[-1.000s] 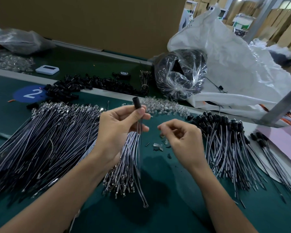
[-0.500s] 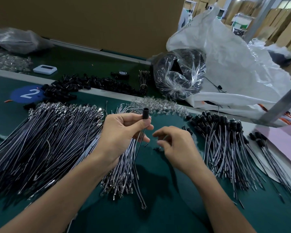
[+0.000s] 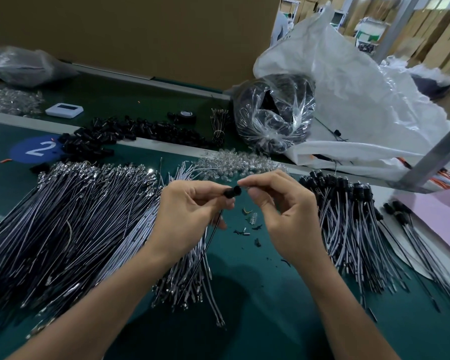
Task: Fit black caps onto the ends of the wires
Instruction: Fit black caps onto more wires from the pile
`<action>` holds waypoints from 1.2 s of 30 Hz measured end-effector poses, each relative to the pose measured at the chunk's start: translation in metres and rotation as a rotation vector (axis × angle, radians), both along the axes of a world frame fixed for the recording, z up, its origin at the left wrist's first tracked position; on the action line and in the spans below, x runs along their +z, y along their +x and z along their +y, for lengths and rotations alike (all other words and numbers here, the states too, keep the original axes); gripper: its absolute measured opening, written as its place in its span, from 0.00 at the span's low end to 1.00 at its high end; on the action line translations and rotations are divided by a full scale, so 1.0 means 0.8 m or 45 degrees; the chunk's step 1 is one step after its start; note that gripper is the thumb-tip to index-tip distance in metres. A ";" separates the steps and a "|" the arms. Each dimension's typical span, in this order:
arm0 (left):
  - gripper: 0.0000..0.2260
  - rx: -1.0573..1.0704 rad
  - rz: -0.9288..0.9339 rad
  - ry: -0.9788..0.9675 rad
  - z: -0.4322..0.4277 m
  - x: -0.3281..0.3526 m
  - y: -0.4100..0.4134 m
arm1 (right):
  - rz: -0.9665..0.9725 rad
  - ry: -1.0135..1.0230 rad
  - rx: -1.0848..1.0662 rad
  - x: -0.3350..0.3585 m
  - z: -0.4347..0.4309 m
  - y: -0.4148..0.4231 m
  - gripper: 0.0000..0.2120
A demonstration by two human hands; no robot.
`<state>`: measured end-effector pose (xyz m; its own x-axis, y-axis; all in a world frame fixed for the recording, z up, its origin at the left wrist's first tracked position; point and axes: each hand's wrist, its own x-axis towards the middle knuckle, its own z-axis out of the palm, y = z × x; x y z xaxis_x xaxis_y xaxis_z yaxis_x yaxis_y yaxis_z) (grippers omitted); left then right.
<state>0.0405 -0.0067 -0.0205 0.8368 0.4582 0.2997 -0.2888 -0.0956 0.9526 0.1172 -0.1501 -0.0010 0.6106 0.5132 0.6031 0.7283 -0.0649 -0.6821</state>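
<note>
My left hand (image 3: 192, 209) pinches a black cap (image 3: 231, 192) that sits on the top end of a thin dark wire (image 3: 211, 237); the wire hangs down over the green table. My right hand (image 3: 283, 206) has come up to the cap's open end, with thumb and forefinger pinched together just beside it. What those fingers hold is too small to make out. A large fan of uncapped wires (image 3: 70, 219) lies to the left. A bundle of capped wires (image 3: 348, 216) lies to the right.
Loose black caps (image 3: 130, 133) are heaped at the back left by a blue "2" disc (image 3: 37, 149). Clear small parts (image 3: 239, 162) lie behind my hands, scraps (image 3: 250, 224) below them. A clear bag of black parts (image 3: 273, 113), a white sack (image 3: 361, 100) and a metal post (image 3: 437, 157) stand at the right.
My left hand tipped the capped wire end from upright toward the right. My right hand rose from the table and closed in on the cap's end.
</note>
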 end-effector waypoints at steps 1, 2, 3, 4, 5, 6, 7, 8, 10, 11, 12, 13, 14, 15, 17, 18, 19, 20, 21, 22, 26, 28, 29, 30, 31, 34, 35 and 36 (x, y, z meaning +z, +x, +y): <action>0.09 0.014 0.004 0.017 0.000 -0.001 0.000 | -0.033 -0.021 -0.007 0.000 0.000 0.001 0.10; 0.10 0.029 0.008 0.039 0.001 -0.002 0.000 | -0.075 -0.033 -0.019 0.000 0.000 0.001 0.10; 0.11 0.043 0.012 0.061 0.001 -0.003 0.000 | -0.123 -0.036 -0.034 -0.001 -0.001 0.001 0.09; 0.12 0.054 0.012 0.078 0.001 -0.003 0.000 | -0.165 -0.033 -0.048 -0.001 -0.001 0.002 0.09; 0.12 0.061 0.013 0.093 0.002 -0.003 -0.001 | -0.193 -0.027 -0.059 -0.001 -0.001 0.002 0.09; 0.13 0.065 0.015 0.111 0.002 -0.004 -0.001 | -0.204 -0.023 -0.067 -0.002 -0.002 0.002 0.09; 0.13 0.073 0.022 0.139 0.002 -0.004 -0.001 | -0.199 -0.023 -0.075 -0.002 -0.002 0.001 0.09; 0.14 0.090 0.029 0.178 0.002 -0.004 -0.002 | -0.184 -0.028 -0.079 -0.003 -0.001 0.002 0.08; 0.14 0.164 0.030 0.316 0.000 -0.005 -0.001 | -0.177 -0.063 -0.085 -0.005 -0.001 0.004 0.06; 0.13 0.206 0.026 0.411 -0.001 -0.006 -0.001 | -0.187 -0.085 -0.092 -0.006 -0.001 0.005 0.06; 0.12 0.237 0.024 0.493 -0.002 -0.007 -0.001 | -0.193 -0.102 -0.098 -0.006 -0.001 0.007 0.06; 0.10 0.251 0.025 0.538 -0.003 -0.008 -0.001 | -0.187 -0.109 -0.104 -0.006 -0.001 0.008 0.06; 0.10 0.240 0.032 0.537 -0.004 -0.009 -0.001 | -0.167 -0.107 -0.106 -0.006 -0.001 0.010 0.06; 0.09 0.217 0.047 0.507 -0.003 -0.010 -0.001 | -0.136 -0.101 -0.107 -0.006 -0.002 0.011 0.07; 0.11 0.162 0.077 0.419 -0.003 -0.009 -0.001 | -0.051 -0.091 -0.097 -0.007 -0.004 0.014 0.07; 0.12 0.135 0.076 0.382 -0.003 -0.009 -0.001 | -0.011 -0.085 -0.086 -0.007 -0.005 0.016 0.08; 0.13 0.116 0.067 0.362 -0.003 -0.008 -0.001 | 0.018 -0.081 -0.075 -0.007 -0.006 0.018 0.08; 0.15 0.104 0.059 0.360 -0.003 -0.007 0.000 | 0.032 -0.080 -0.067 -0.006 -0.007 0.020 0.08; 0.16 0.094 0.054 0.368 -0.003 -0.007 0.000 | 0.030 -0.085 -0.063 -0.006 -0.008 0.021 0.08; 0.16 0.086 0.052 0.376 -0.003 -0.007 0.000 | 0.021 -0.095 -0.060 -0.006 -0.009 0.022 0.08; 0.16 0.077 0.023 0.453 -0.006 -0.008 0.000 | 0.023 -0.141 -0.046 -0.006 -0.014 0.026 0.09; 0.14 0.077 -0.002 0.518 -0.006 -0.010 0.000 | 0.024 -0.157 -0.046 -0.006 -0.015 0.026 0.09; 0.13 0.075 -0.012 0.562 -0.006 -0.011 0.000 | 0.011 -0.168 -0.046 -0.007 -0.015 0.026 0.09; 0.12 0.071 -0.024 0.612 -0.005 -0.011 0.001 | 0.000 -0.176 -0.043 -0.007 -0.015 0.026 0.09; 0.11 0.064 -0.038 0.659 -0.004 -0.012 0.001 | 0.004 -0.178 -0.036 -0.007 -0.016 0.026 0.10; 0.12 0.039 -0.079 0.682 -0.003 -0.013 0.001 | 0.126 -0.130 0.026 -0.007 -0.017 0.028 0.12; 0.12 0.036 -0.089 0.672 -0.002 -0.014 0.002 | 0.190 -0.099 0.059 -0.007 -0.018 0.029 0.13; 0.13 0.033 -0.097 0.670 -0.002 -0.014 0.002 | 0.244 -0.075 0.088 -0.007 -0.018 0.030 0.14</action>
